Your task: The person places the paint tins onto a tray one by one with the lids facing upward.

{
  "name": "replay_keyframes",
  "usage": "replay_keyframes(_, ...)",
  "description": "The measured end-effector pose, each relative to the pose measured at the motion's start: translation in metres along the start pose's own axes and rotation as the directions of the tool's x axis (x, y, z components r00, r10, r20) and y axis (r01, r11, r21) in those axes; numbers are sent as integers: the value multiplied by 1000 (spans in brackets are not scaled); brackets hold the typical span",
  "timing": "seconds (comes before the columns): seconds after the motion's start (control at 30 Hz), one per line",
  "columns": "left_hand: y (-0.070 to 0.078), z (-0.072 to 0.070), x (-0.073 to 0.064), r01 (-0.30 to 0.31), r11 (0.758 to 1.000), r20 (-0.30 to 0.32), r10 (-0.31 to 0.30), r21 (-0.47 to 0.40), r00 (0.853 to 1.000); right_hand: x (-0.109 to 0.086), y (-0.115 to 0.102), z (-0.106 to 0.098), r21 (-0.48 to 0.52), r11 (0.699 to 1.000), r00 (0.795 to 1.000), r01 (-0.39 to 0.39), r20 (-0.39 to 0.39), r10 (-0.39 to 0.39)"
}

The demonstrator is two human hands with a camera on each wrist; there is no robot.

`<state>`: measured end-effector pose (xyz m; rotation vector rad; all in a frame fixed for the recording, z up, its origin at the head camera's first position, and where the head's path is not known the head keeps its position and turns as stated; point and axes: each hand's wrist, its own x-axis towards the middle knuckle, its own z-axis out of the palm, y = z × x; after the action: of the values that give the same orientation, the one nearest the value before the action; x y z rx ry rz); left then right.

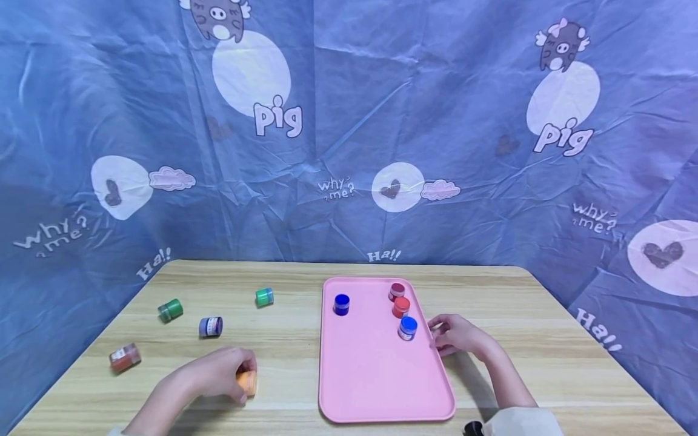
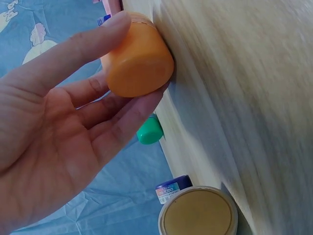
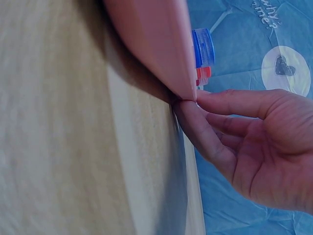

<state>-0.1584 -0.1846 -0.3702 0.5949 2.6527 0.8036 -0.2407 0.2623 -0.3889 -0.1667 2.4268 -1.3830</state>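
Note:
In the head view my left hand (image 1: 222, 372) grips an orange paint jar (image 1: 247, 383) low over the table, left of the pink tray (image 1: 376, 381). The left wrist view shows the thumb and fingers around the orange jar, which lies tipped on its side. At the tray's right edge, my right hand (image 1: 455, 335) pinches the rim, thumb and finger on either side of it in the right wrist view. On the tray stand a dark blue jar (image 1: 342, 305), a dark red jar (image 1: 397, 292), a red-orange jar (image 1: 401, 307) and a blue jar (image 1: 408, 328).
Left of the tray, several jars lie on their sides on the wooden table (image 1: 289, 351): a light green jar (image 1: 264, 297), a dark green jar (image 1: 171, 310), a purple jar (image 1: 211, 327) and a reddish-brown jar (image 1: 125, 358). A blue printed cloth (image 1: 349, 121) hangs behind.

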Motion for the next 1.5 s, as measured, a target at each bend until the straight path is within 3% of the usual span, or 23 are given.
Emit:
replay_keyframes(0.33, 3, 1, 3, 6, 1000, -1, -6, 7, 1000, 0, 1, 0, 10, 1000, 1000, 21, 10, -21)
replay_keyframes(0.5, 12, 0, 13, -38, 999, -47, 39, 6, 998, -2, 0, 0, 31, 999, 999, 40, 26, -41)
replay_keyframes(0.67, 22, -1, 25, -112, 992, -142, 118, 50, 983, -4, 1, 0, 40, 998, 998, 49, 34, -50)
replay_keyframes(0.87, 33, -1, 42, -133, 990, -223, 142, 56, 964, -3, 1, 0, 54, 997, 998, 54, 37, -56)
replay_keyframes(1.27, 68, 9, 74, -119, 991, -303, 132, 61, 944, -4, 1, 1, 45, 997, 997, 63, 44, -65)
replay_keyframes(1.5, 79, 15, 87, -103, 994, -358, 113, 46, 927, -2, 2, 1, 33, 998, 997, 59, 40, -60)
